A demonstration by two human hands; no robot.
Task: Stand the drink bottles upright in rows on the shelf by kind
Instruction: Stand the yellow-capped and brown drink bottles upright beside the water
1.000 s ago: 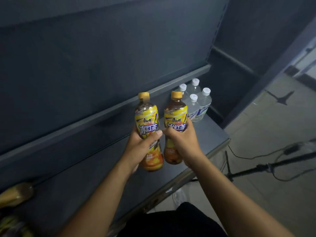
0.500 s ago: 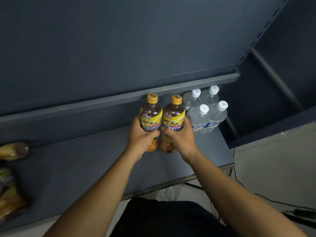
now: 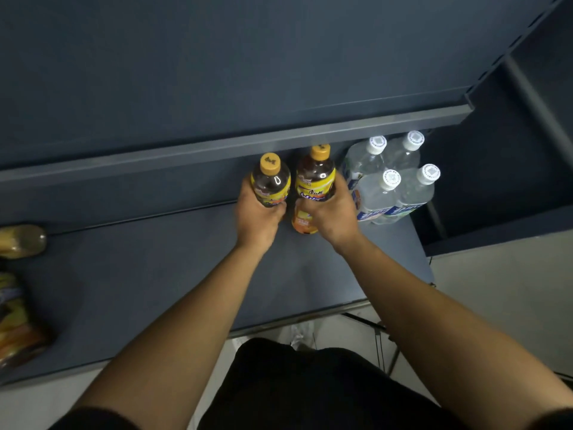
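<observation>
We see the left hand (image 3: 259, 217) gripping a brown tea bottle with yellow label and orange cap (image 3: 271, 184), the right hand (image 3: 333, 217) gripping a second bottle of the same kind (image 3: 314, 178), both upright over the dark grey metal shelf (image 3: 155, 274). Just beside them stand four clear water bottles with white caps (image 3: 390, 193).
</observation>
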